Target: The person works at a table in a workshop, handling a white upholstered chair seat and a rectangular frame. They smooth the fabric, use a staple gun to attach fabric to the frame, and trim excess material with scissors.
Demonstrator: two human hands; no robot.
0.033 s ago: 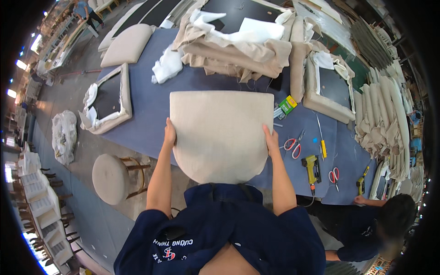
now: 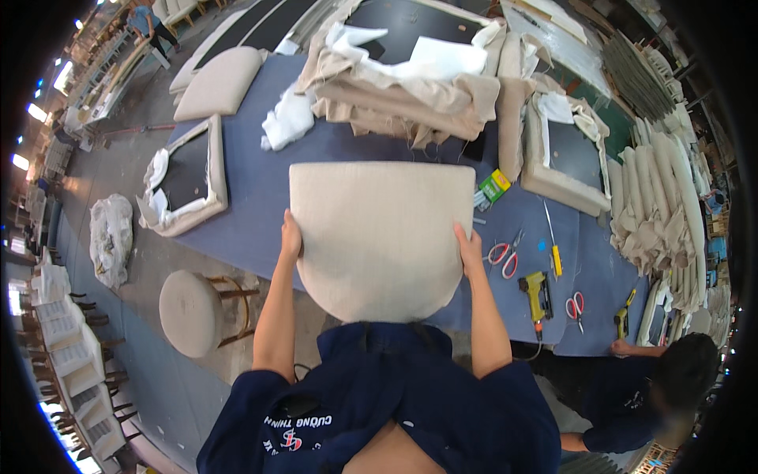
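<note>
A beige fabric-covered chair seat pad [image 2: 380, 237] is held up in front of me, its straight edge away from me and its rounded edge near my chest. My left hand [image 2: 291, 235] grips its left side, and my right hand [image 2: 469, 248] grips the right side with the thumb on the top face. The undersides of the fingers are hidden behind the pad. Just right of my right hand, on the blue-grey table [image 2: 249, 170], lie a green and yellow box [image 2: 494, 186] with pale sticks and red-handled scissors [image 2: 505, 254].
A staple gun [image 2: 537, 299], a second pair of scissors [image 2: 576, 308] and a yellow-handled screwdriver [image 2: 556, 257] lie to the right. Partly covered seats [image 2: 187, 209] and heaped beige fabric [image 2: 395, 110] surround the far side. A round stool [image 2: 191, 314] stands left; a co-worker [image 2: 632, 395] works at right.
The seat pad sits slightly lower in the picture, as do the things on the table. Both hands keep their hold on its sides.
</note>
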